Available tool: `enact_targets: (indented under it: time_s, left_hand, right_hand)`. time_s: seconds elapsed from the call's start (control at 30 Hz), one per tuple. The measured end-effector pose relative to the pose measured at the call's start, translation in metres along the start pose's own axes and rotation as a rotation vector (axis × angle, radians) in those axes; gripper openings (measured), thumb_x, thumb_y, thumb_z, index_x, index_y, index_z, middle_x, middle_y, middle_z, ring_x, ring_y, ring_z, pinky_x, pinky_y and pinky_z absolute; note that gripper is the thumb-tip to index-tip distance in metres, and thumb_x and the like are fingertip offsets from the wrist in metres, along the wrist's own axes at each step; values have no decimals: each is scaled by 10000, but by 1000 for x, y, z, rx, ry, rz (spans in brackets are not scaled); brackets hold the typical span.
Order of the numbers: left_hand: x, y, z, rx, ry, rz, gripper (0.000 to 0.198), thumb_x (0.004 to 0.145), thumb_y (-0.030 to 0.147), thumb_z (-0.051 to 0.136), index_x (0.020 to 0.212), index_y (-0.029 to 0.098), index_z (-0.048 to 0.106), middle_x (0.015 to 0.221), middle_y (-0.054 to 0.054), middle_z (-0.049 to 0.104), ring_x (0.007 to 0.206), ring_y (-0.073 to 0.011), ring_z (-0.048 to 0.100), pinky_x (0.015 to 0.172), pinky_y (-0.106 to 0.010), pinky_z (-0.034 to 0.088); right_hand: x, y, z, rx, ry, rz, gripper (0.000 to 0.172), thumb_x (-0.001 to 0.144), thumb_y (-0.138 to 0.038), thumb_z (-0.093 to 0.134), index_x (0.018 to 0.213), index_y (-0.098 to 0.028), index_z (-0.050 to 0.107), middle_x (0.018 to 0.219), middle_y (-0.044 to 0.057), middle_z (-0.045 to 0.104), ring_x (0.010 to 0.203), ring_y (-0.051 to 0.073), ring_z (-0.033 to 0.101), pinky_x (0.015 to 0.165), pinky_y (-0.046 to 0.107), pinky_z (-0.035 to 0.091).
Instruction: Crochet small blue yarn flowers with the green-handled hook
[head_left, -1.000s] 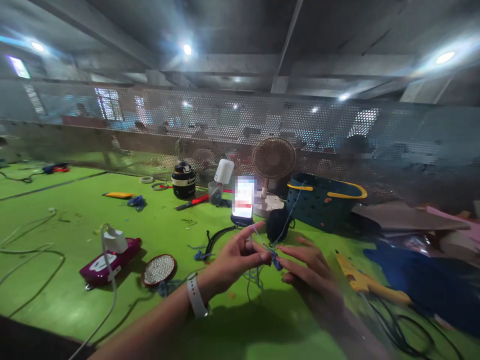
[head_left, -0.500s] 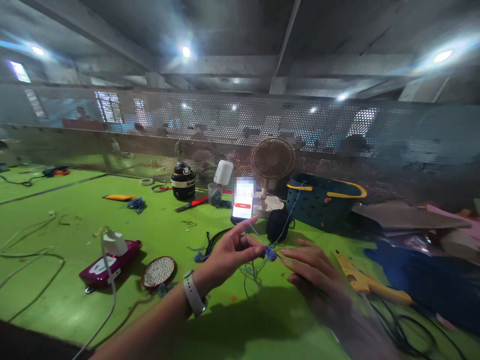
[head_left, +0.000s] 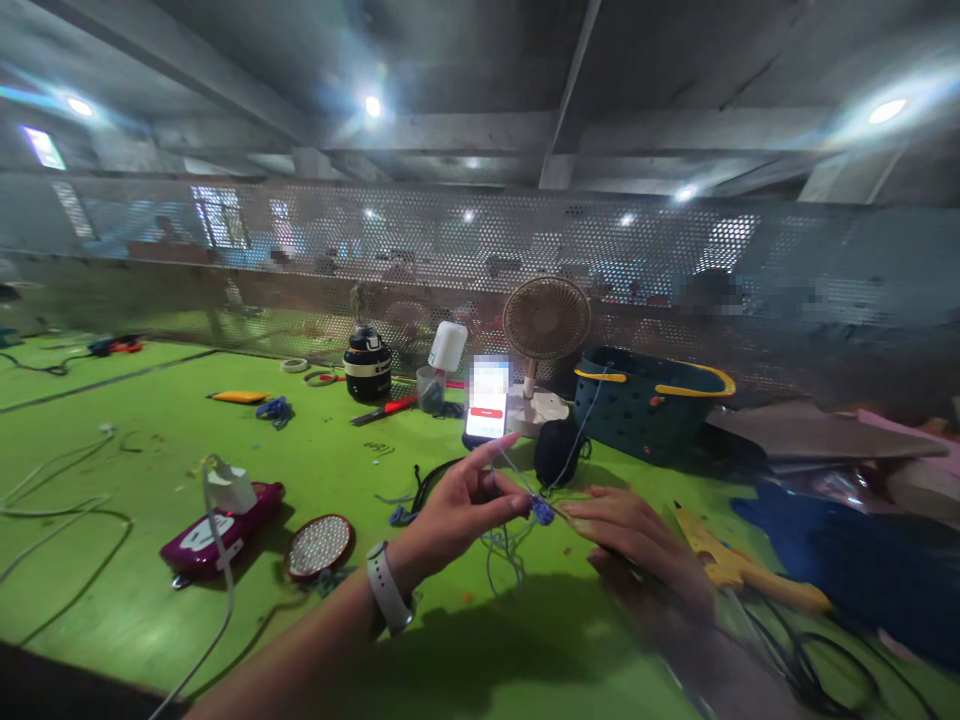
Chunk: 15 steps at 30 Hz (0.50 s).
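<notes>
A small piece of blue-purple crochet (head_left: pixel 542 511) is pinched between the thumb and fingers of my left hand (head_left: pixel 469 495). That hand's index finger is raised, with light blue yarn (head_left: pixel 516 464) running from it down to the piece. My right hand (head_left: pixel 637 535) is closed around a thin crochet hook (head_left: pixel 561 507), whose tip reaches the piece; most of the hook is hidden by the fingers. Loose yarn tails (head_left: pixel 504 560) hang below. Another strand rises from the piece to the dark green basket (head_left: pixel 637 415).
Behind my hands stand a lit phone (head_left: pixel 486 410), a small fan (head_left: pixel 546 320) and a dark ball (head_left: pixel 557 452). At right lies a yellow glue gun (head_left: pixel 739 570) with its cable. Left are a purple power bank (head_left: pixel 221 530), a round studded disc (head_left: pixel 319 546) and a black jar (head_left: pixel 367 365).
My right hand has shifted slightly and its fingers sit a little further from the crochet, showing more of the hook. My left hand is nearly still.
</notes>
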<state>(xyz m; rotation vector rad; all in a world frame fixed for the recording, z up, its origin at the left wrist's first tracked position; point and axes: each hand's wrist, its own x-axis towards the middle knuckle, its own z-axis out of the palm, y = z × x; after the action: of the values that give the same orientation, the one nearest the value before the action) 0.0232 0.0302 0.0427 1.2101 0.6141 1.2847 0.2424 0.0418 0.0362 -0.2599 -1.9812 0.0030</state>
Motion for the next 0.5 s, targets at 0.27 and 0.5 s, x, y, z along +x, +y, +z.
enact_targets:
  time_s: [0.27,0.5]
  left_hand:
    - [1,-1,-1,34,-2,4,779,737,183,797,1424,149,430,775,-29,702,715,-106,633,683,-227,465]
    - [-1,2,2,28,-17,6,774,754,165,781,1432,145,408,777,-22,698,724,-97,635,691,-227,465]
  right_hand:
    - [-3,1,0,40,3,75,211,920,-178,579,1098,-243,671,1002,65,755,963,237,701,831,427,578]
    - [-3,1,0,116,14,112,226,910,-156,589,1098,-247,676,1013,59,753,959,233,702,812,415,578]
